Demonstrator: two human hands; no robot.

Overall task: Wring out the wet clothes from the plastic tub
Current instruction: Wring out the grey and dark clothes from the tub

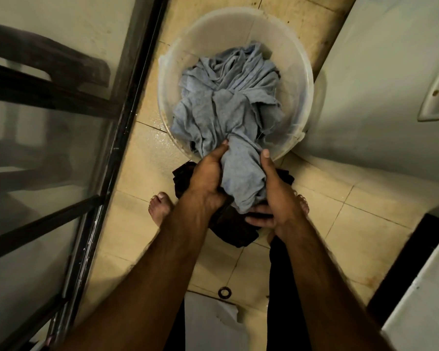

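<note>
A translucent white plastic tub (pixel 178 62) stands on the tiled floor ahead of me. A wet grey-blue garment (pixel 228 105) fills it and trails over its near rim. My left hand (pixel 208 178) and my right hand (pixel 276 198) both grip the bunched near end of this garment, one on each side, just above the floor. A dark wet cloth (pixel 231 224) lies heaped on the tiles under my hands, partly hidden by them.
A dark-framed glass door (pixel 107 158) runs along the left. A white appliance (pixel 380 79) stands close on the right of the tub. My bare feet (pixel 160 209) stand on wet tiles. A small dark ring (pixel 224 292) and a white cloth (pixel 211 323) lie near me.
</note>
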